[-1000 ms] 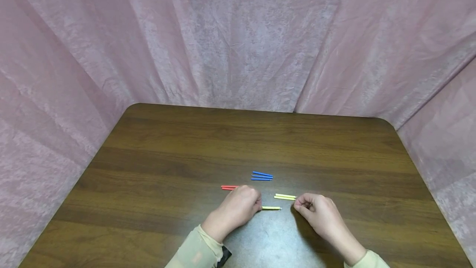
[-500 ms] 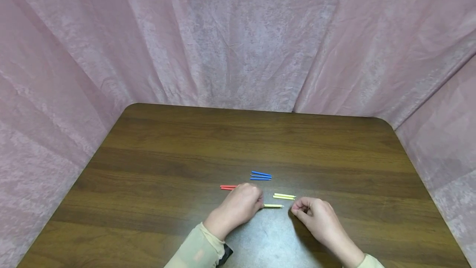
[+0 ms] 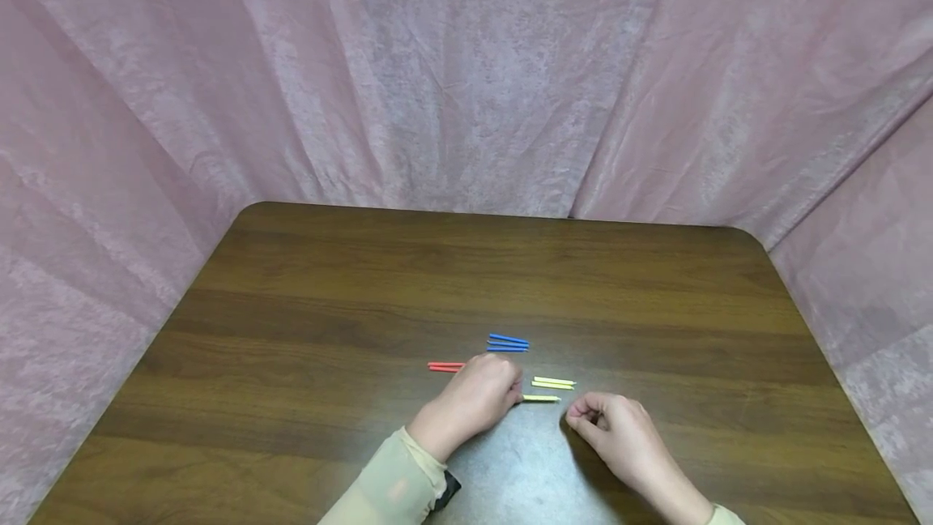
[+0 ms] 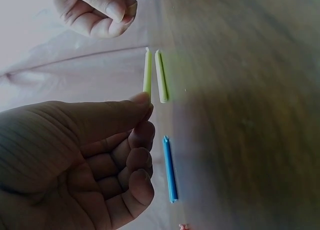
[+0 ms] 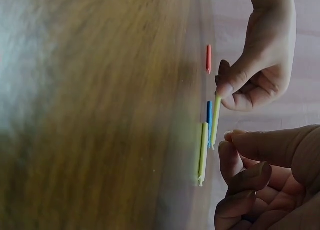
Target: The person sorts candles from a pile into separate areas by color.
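A yellow birthday candle (image 3: 541, 398) is pinched between the thumb and index finger of my left hand (image 3: 477, 395); its wick end points right, towards my right hand. Just behind it, two more yellow candles (image 3: 553, 383) lie side by side on the table. To the right, my right hand (image 3: 619, 432) hovers with thumb and index fingertips together and the other fingers curled, nothing visible between them. In the right wrist view, the held candle (image 5: 216, 122) slants down from the left fingertips, apart from the right hand (image 5: 265, 180).
Three blue candles (image 3: 508, 343) lie together behind the left hand. Red candles (image 3: 445, 367) lie left of it, their right ends hidden by the hand. The brown wooden table (image 3: 328, 282) has rounded far corners, with pink curtains (image 3: 452, 79) behind and at both sides.
My left hand has moved slightly right and away from me with the yellow candle, bringing it nearer the other two yellow candles. My right hand has drawn back from those two, slightly towards me.
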Motion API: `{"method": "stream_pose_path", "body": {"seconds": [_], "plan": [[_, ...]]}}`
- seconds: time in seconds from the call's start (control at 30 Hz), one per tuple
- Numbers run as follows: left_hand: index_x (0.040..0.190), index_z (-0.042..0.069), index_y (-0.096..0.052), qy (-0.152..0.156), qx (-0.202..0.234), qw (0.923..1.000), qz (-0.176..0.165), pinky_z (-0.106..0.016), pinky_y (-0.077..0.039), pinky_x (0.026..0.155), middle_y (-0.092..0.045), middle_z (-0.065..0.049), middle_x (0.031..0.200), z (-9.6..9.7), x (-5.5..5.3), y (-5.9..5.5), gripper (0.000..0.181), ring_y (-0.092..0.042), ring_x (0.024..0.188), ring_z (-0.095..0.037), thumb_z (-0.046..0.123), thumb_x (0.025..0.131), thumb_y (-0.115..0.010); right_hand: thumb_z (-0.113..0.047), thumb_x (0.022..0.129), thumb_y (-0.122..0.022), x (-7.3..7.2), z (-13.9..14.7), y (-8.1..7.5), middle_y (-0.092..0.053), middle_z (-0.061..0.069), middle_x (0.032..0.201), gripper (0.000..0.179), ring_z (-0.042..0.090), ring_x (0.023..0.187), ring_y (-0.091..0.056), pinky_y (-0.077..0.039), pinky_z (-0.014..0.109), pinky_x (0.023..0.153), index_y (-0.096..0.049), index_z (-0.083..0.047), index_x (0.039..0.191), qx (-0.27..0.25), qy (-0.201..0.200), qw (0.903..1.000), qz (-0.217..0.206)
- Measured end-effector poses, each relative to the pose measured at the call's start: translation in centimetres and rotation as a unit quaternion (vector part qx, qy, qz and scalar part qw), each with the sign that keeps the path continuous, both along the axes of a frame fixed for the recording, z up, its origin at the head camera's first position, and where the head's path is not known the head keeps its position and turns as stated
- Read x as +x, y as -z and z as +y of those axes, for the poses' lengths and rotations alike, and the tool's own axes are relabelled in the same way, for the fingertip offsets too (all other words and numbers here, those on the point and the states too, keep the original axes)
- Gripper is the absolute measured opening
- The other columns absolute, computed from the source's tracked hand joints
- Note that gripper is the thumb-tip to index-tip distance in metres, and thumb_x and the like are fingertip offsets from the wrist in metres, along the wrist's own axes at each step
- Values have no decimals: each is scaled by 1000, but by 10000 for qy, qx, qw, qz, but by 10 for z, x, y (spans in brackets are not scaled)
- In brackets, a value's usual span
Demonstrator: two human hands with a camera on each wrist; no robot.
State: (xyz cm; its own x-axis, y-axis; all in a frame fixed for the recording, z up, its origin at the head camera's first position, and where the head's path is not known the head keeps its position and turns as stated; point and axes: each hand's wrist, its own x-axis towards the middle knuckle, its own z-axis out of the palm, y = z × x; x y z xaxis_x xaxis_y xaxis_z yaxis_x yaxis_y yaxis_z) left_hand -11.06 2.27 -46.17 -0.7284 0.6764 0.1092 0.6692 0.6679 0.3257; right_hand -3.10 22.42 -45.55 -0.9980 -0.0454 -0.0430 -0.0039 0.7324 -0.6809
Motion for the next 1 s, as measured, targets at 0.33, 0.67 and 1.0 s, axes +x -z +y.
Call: {"method": "stream_pose_path", "body": {"seconds": [0.33, 0.67, 1.0], "plan": [[57, 22, -52, 65, 9, 10000, -50, -25, -36, 51, -43, 14, 55, 9, -5, 1, 28, -43, 54, -6, 11, 75, -70, -12, 84, -74, 5, 0, 2, -56, -16, 63, 12, -4, 52, -42, -39, 22, 54, -69, -19, 76, -70, -177, 9996, 207], [58, 21, -56, 92, -91, 9999, 30, -27, -43, 56, -49, 12, 57, 16, -7, -1, 25, -53, 59, -8, 14, 76, -72, -14, 84, -74, 9, 1, 2, -57, -17, 66, 11, -4, 54, -43, -39, 22, 56, -68, -20, 76, -132, -199, 9996, 157], [58, 21, -57, 31, -230, 9997, -107, -28, -42, 53, -49, 12, 57, 23, -8, -1, 26, -52, 58, -8, 14, 77, -72, -13, 84, -74, 13, 2, 2, -52, -17, 60, 12, -4, 50, -40, -37, 22, 52, -68, -20, 76, -110, -191, 9997, 120]]}}
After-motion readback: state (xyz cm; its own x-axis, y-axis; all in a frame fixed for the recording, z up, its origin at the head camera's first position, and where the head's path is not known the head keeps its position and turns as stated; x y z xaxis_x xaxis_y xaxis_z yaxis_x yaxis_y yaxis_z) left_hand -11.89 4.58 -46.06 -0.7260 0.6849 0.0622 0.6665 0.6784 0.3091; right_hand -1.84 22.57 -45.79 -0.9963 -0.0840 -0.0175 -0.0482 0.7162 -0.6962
